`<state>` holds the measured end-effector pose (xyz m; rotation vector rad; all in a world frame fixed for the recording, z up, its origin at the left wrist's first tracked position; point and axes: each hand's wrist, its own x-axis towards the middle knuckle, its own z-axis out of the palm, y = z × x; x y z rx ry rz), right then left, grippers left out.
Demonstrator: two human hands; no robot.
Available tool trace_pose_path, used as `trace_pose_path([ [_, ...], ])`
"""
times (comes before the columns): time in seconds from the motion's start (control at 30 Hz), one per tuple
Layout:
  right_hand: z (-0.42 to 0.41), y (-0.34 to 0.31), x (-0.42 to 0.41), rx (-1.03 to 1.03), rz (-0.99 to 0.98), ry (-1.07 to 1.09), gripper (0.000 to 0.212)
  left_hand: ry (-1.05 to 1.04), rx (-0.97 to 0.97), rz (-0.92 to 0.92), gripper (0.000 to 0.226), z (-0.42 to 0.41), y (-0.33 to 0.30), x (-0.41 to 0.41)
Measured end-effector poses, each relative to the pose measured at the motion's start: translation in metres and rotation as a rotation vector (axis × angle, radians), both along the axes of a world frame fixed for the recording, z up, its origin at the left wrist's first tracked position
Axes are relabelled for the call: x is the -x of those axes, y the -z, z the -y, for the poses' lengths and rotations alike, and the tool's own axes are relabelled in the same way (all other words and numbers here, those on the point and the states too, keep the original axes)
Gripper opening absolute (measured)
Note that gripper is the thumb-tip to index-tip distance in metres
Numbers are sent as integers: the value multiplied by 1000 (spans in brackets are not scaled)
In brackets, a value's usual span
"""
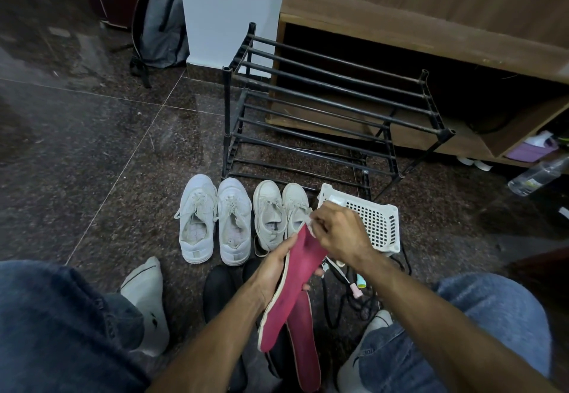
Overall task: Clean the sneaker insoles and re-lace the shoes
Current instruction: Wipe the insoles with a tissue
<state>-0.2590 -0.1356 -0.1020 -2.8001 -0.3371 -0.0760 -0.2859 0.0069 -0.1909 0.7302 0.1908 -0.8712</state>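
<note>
My left hand (pixel 274 266) holds a red insole (pixel 289 288) from underneath, tilted up toward the shoes. At the insole's toe end my right hand (pixel 338 232) pinches a small white wipe (pixel 309 223). A second red insole (pixel 303 349) lies on the floor below, partly over a pair of black shoes (pixel 221 297). On the floor ahead stand two pairs of white sneakers, one at the left (pixel 215 217) and one at the right (pixel 278 214), laced and toes pointing away.
A white perforated basket (pixel 378 223) sits right of my hands, with brushes (pixel 354 281) and black laces (pixel 351 303) on the floor beside it. A black shoe rack (pixel 323 109) stands behind. A plastic bottle (pixel 535 177) lies far right. My knees and white socks frame the bottom.
</note>
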Motion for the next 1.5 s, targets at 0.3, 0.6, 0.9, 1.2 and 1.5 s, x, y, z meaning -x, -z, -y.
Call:
trace_pose_path([
  [0.3, -13, 6, 23, -51, -54, -88, 17, -56, 72, -56, 46, 2, -4, 0],
  [0.6, -1, -2, -7, -34, 3, 279, 18, -40, 147, -91, 58, -5, -12, -1],
  [0.9, -15, 2, 16, 44, -95, 44, 18, -166, 135, -108, 49, -3, -18, -9],
  [1.2, -23, 2, 27, 21, -115, 99, 19, -172, 89, -145, 53, -7, -16, -8],
  [1.5, -11, -2, 12, 44, -80, 78, 19, -191, -25, -134, 57, -5, -18, -7],
])
